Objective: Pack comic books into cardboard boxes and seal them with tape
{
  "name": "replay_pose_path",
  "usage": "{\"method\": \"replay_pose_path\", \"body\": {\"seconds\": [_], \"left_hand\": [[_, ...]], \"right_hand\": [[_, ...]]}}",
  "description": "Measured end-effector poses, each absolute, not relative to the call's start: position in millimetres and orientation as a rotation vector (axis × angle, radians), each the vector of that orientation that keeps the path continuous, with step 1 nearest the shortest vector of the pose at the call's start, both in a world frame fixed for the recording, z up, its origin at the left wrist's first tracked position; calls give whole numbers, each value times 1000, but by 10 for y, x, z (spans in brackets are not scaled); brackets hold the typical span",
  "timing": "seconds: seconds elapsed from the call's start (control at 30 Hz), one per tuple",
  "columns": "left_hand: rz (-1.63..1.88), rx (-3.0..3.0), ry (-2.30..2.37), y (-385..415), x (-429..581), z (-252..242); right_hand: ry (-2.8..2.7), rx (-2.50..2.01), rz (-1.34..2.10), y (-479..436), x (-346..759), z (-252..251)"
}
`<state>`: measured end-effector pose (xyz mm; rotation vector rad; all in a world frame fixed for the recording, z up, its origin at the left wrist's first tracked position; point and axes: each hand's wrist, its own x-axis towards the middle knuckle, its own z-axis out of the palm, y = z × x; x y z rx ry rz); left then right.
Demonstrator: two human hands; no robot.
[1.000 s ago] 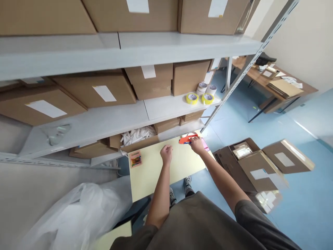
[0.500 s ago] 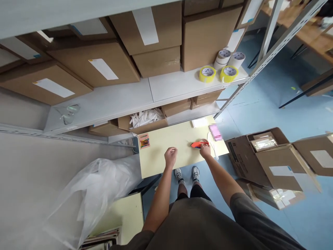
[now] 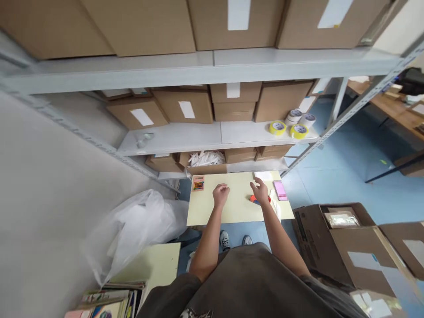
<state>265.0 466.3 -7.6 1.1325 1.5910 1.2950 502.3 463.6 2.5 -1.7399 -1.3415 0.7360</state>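
My left hand (image 3: 221, 194) is above the middle of the pale yellow table (image 3: 207, 212). Its fingers are curled in and pressed together; whatever they hold, if anything, is too small to make out. My right hand (image 3: 260, 191) is open, thumb and fingers apart, above the table's right half. Just under its wrist lies a red-orange and blue tool (image 3: 254, 199), partly covered, its kind unclear. Right of it are a white strip (image 3: 277, 209) and a pink pack (image 3: 280, 190). A white sheet (image 3: 263, 175) lies at the back edge. At the far left sits a small pack with colourful sticks (image 3: 198, 183).
A metal shelf rack (image 3: 185, 137) with cardboard boxes stands behind the table. It bears yellow tape rolls (image 3: 277, 128) and white tape rolls (image 3: 294, 115). An open carton (image 3: 207, 168) holds white pieces. Boxes (image 3: 359, 247) stand right, plastic wrap (image 3: 149, 216) left.
My right hand has let go of the red-orange tool, opened and moved away over the table. My left hand stays curled. The view has tilted up, showing more of the upper shelf.
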Motion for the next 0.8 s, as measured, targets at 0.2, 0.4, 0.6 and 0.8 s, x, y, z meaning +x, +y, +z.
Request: {"method": "replay_pose_path", "body": {"seconds": [0.2,0.4,0.6,0.8], "left_hand": [[1547,1052,1650,4373,2084,86],[1684,921,1865,3723,1547,228],[1814,653,1960,2842,1452,302],[1920,427,2164,1727,1347,295]], "right_hand": [[-1552,-1482,796,4805,4263,275],[-1969,-1170,673,4822,3571,412],[-2215,-816,793,4502,3014,380],[-2261,-570,1004,3816,2442,251]]}}
